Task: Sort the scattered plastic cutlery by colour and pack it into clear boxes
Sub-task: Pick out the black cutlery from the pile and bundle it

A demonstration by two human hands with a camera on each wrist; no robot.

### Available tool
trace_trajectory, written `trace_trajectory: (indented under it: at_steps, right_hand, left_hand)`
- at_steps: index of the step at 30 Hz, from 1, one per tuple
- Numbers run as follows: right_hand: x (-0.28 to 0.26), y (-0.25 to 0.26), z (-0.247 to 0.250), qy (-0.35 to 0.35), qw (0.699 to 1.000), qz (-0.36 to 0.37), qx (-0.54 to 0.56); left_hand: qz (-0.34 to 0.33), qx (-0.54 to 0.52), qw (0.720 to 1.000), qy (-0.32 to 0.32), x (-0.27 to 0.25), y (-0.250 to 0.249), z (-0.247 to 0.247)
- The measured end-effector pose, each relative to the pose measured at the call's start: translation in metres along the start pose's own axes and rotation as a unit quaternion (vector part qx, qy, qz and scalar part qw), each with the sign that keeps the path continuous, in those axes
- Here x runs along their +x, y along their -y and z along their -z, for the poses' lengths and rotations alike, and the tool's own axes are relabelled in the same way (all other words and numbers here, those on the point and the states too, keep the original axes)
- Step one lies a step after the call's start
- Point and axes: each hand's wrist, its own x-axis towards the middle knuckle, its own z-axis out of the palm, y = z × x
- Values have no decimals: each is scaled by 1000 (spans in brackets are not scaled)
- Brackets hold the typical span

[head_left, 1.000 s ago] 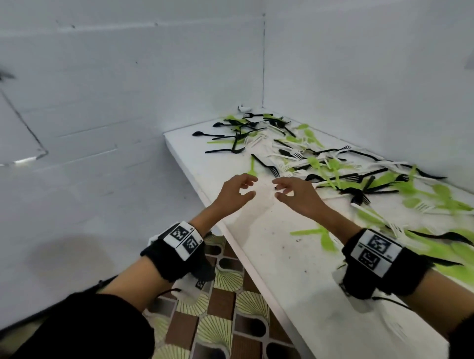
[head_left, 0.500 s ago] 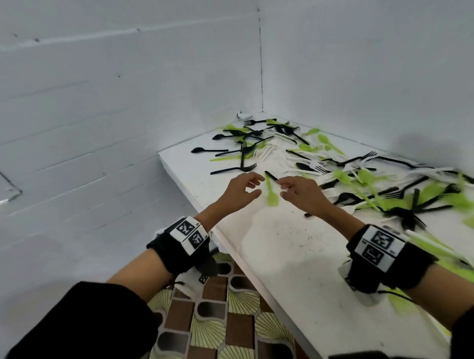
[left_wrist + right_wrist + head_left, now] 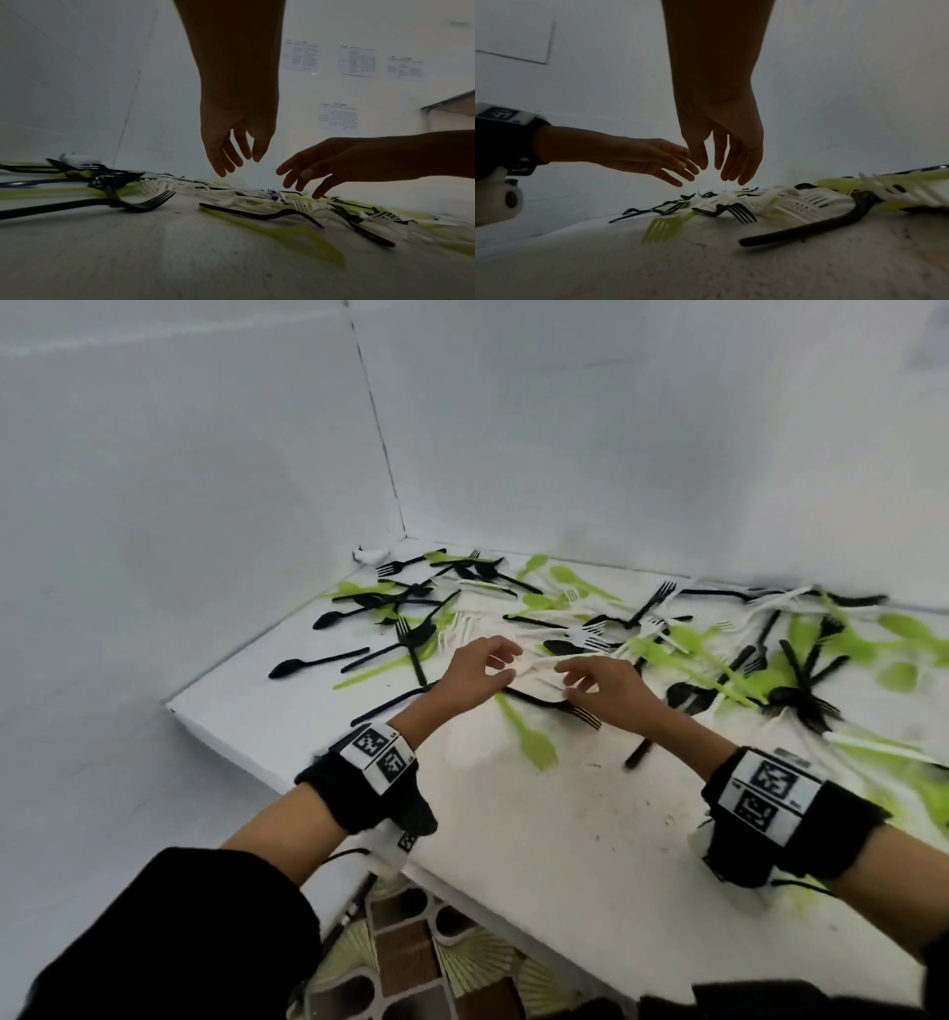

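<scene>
Black, green and white plastic cutlery (image 3: 590,629) lies scattered over the far part of a white table (image 3: 565,839). My left hand (image 3: 482,670) and right hand (image 3: 590,680) hover side by side just above the near edge of the heap, fingers loosely spread, holding nothing. A green fork (image 3: 529,737) and a black fork (image 3: 554,706) lie just below them. In the left wrist view my left hand (image 3: 236,154) hangs above white forks (image 3: 164,186), with the right hand (image 3: 308,174) beside it. In the right wrist view my right hand (image 3: 726,162) hangs over a white fork (image 3: 795,205).
The table stands in a white corner; walls close it off behind and on the left. Its left front edge (image 3: 287,762) drops to a patterned floor (image 3: 411,968). A small white object (image 3: 372,554) lies in the far corner. No clear boxes are in view.
Both hands have moved forward over the table and now hover above the near edge of the heap. The head view has swung to the right. Neither hand has picked anything up.
</scene>
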Motion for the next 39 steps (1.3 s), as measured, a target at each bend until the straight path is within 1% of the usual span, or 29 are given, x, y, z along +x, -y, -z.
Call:
trace_trajectory:
  at_steps: [7, 9, 12, 14, 17, 20, 23, 26, 31, 35, 39]
  right_hand:
    - [11, 2, -3, -47, 994, -92, -29]
    - [12, 3, -2, -51, 991, -116, -43]
    - [20, 6, -4, -46, 988, -135, -62]
    - [30, 9, -7, -40, 987, -136, -78]
    - [53, 11, -11, -39, 988, -117, -90]
    - [81, 8, -13, -37, 989, -101, -101]
    - [106, 2, -15, -16, 985, -108, -135]
    - [122, -9, -17, 24, 981, -117, -154]
    - [133, -20, -15, 62, 975, -96, -189]
    - [139, -22, -11, 61, 980, -84, -172]
    - [135, -22, -13, 26, 985, -66, -157]
  left_hand:
    - [-51, -34, 995, 83, 55, 25, -1]
    - [-64, -46, 991, 107, 67, 30, -3]
    - [-81, -63, 987, 123, 78, 39, -3]
    - [-84, -68, 986, 129, 83, 46, -1]
    - [-83, -63, 985, 137, 92, 54, 5]
    - [-72, -57, 988, 126, 105, 62, 12]
    - [-68, -42, 989, 126, 114, 67, 19]
    - [-65, -39, 990, 115, 122, 73, 24]
    - [-56, -32, 991, 113, 131, 84, 30]
    - [-49, -26, 993, 108, 136, 89, 27]
    - [-47, -26, 992, 117, 135, 84, 19]
